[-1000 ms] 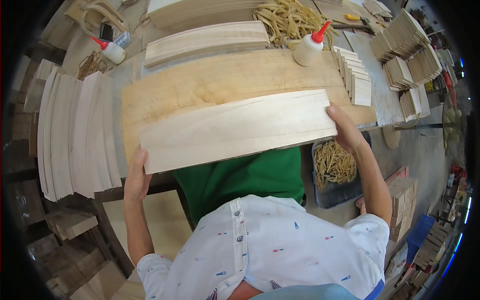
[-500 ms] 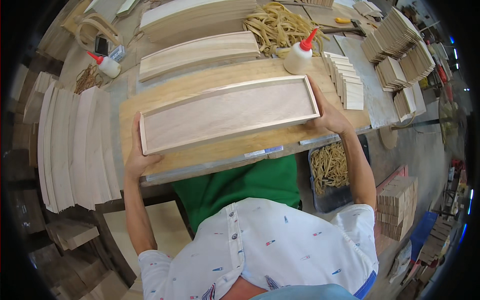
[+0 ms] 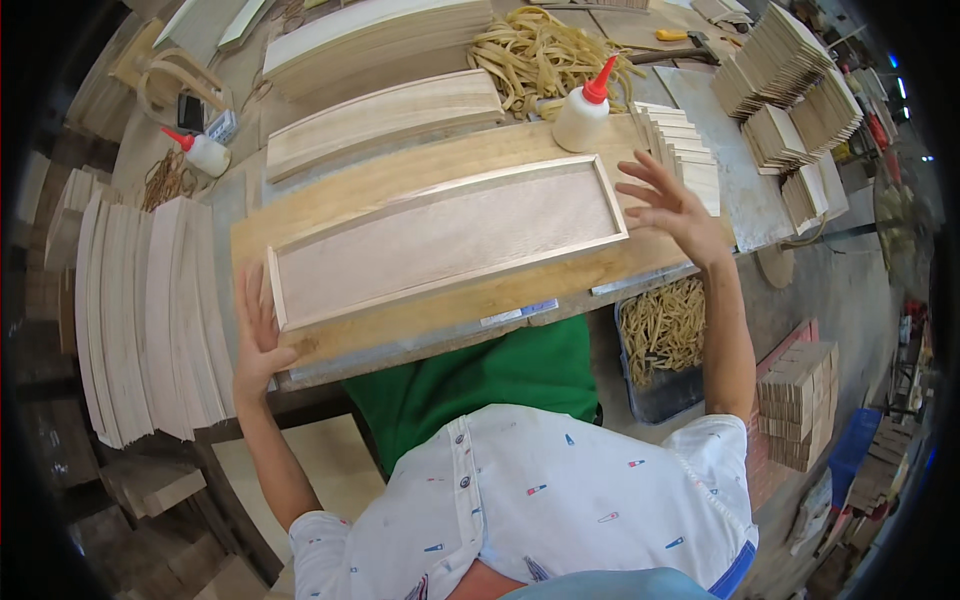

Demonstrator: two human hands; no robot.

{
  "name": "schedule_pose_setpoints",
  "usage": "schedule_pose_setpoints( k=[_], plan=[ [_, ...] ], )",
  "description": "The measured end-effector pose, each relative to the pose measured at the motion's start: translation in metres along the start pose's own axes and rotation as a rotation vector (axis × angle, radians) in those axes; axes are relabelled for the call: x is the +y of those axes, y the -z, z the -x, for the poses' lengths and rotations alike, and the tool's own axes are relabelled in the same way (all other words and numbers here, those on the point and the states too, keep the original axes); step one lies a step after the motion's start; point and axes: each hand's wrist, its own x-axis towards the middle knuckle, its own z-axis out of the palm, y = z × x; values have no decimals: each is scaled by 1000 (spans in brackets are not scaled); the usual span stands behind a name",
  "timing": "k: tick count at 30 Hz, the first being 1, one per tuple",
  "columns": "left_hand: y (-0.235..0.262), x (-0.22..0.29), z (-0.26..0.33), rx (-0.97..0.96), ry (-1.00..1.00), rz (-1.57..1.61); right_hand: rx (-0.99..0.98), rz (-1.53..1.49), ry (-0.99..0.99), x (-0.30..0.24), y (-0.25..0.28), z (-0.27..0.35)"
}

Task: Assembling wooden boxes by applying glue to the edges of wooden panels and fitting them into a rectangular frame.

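A long, shallow wooden tray [image 3: 500, 254] with thin raised sides lies on the pale work board [image 3: 420, 290] in front of me. At its left end my left hand [image 3: 262, 325] is open, fingers stretched out flat along the outside of the short side. Whether those fingers still touch the wood I cannot tell. Past the right end, my right hand [image 3: 680, 212] is raised with its fingers spread and holds nothing. Just behind the tray stands a white glue bottle [image 3: 580, 118] with a red pointed cap.
Thin wooden slats [image 3: 682, 150] overlap beside the board, with stacked small panels [image 3: 775, 70] beyond. Long boards [image 3: 165, 310] lean at left. Behind are a wooden panel [image 3: 385, 125], yellow rubber bands [image 3: 540, 55], a second glue bottle [image 3: 207, 155] and a hammer [image 3: 690, 45]. A bin [image 3: 665, 345] sits below right.
Both hands held the tray by its ends earlier. It now lies flatter on the board, my right hand has let go and moved right, and my left fingers have straightened.
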Motion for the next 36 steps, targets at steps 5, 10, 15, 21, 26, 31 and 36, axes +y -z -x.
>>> schedule_pose_setpoints(
  k=[5,10,15,21,26,31,36],
  plan=[
    [3,-2,6,262,43,124,454,346,91,20,40,-80],
    [-4,-12,13,498,49,169,636,677,27,51,71,-185],
    [2,-17,62,598,138,127,699,901,-51,62,75,-245],
    [20,-12,112,703,144,109,513,616,96,2,89,-252],
    [7,2,96,740,123,70,416,371,323,-73,65,-252],
    [-9,9,60,603,50,31,311,746,323,-95,48,-259],
    [-27,35,39,587,-26,-72,405,651,511,-124,34,-258]
  ],
)
